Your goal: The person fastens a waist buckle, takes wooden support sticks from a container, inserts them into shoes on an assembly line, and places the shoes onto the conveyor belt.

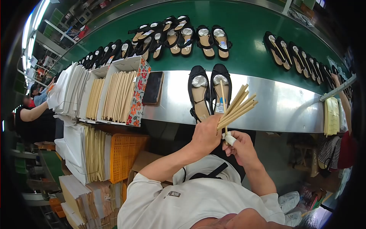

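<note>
A bundle of several pale wooden sticks (243, 107) fans out of my left hand (207, 134), whose fingers are wrapped round its lower end. One stick (223, 91) stands apart from the bundle and reaches over the right shoe of the near pair. My right hand (242, 148) is close beside the left, its fingers closed near that stick's lower end, with a whitish wrap on one finger. Just beyond my hands, a black left shoe (198, 93) and a black right shoe (221, 91) lie on the metal edge, with crumpled white paper in their toes.
Open boxes of sticks (119, 95) and a dark phone-like device (153, 87) are on the left. Rows of black shoes stand on the green surface (244, 42). An orange crate (127, 156) is below left. Another person's arm (35, 113) shows far left, another arm (343, 95) far right.
</note>
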Action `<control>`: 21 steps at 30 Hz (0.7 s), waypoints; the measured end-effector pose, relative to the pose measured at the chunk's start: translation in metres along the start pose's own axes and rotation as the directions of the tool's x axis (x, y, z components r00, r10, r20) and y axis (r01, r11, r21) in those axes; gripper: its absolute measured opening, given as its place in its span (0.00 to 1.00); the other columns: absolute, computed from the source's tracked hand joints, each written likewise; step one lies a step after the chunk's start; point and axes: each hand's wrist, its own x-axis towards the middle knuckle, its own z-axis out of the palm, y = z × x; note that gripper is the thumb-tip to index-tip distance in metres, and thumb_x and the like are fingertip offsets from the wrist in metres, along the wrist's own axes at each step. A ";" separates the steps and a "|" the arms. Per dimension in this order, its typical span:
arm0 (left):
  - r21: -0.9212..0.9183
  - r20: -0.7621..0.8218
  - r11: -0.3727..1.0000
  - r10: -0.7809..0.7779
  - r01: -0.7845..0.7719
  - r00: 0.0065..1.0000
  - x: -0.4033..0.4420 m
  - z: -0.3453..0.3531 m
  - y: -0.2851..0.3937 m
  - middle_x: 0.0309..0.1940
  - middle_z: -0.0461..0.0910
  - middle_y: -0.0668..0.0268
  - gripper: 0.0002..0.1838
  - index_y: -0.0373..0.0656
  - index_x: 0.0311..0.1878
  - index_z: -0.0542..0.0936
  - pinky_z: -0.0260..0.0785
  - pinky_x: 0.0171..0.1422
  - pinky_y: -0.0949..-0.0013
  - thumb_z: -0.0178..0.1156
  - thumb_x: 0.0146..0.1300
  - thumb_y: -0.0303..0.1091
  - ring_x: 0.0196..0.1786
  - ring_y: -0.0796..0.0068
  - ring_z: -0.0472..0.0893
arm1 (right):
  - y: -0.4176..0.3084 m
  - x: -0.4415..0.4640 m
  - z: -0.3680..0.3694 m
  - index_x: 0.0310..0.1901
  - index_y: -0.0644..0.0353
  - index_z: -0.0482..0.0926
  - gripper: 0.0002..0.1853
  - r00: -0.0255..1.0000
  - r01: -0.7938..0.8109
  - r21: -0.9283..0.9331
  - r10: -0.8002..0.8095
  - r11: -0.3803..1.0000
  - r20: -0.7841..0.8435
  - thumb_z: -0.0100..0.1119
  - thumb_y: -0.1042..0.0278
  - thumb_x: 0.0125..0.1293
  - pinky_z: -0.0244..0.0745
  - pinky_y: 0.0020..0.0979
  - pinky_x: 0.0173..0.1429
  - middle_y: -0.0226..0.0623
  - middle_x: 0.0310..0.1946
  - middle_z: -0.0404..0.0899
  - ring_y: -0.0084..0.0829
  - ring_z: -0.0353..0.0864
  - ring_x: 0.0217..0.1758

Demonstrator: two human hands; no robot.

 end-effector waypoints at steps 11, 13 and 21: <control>-0.050 0.125 0.987 -0.149 0.156 0.981 0.005 0.001 0.001 0.39 0.87 0.46 0.18 0.36 0.61 0.78 0.79 0.48 0.45 0.60 0.69 0.23 0.44 0.39 0.87 | 0.008 0.016 -0.005 0.40 0.64 0.83 0.08 0.999 0.045 0.063 -0.045 0.997 0.007 0.60 0.70 0.76 0.77 0.20 0.29 0.34 0.30 0.86 0.17 0.81 0.24; -0.052 0.122 0.986 -0.151 0.159 0.981 0.006 0.001 0.000 0.39 0.87 0.45 0.18 0.35 0.62 0.78 0.79 0.48 0.45 0.60 0.69 0.23 0.44 0.39 0.87 | 0.008 0.016 -0.006 0.40 0.64 0.83 0.08 0.999 0.047 0.053 -0.047 0.997 0.006 0.60 0.70 0.76 0.77 0.20 0.29 0.34 0.30 0.86 0.17 0.81 0.24; -0.089 0.106 0.984 -0.147 0.157 0.983 0.004 0.005 -0.003 0.39 0.87 0.45 0.20 0.34 0.63 0.77 0.79 0.48 0.45 0.61 0.69 0.23 0.43 0.38 0.87 | 0.008 0.019 -0.005 0.41 0.66 0.83 0.08 0.999 0.042 0.082 -0.043 0.996 0.014 0.62 0.69 0.76 0.76 0.20 0.29 0.35 0.29 0.86 0.18 0.81 0.24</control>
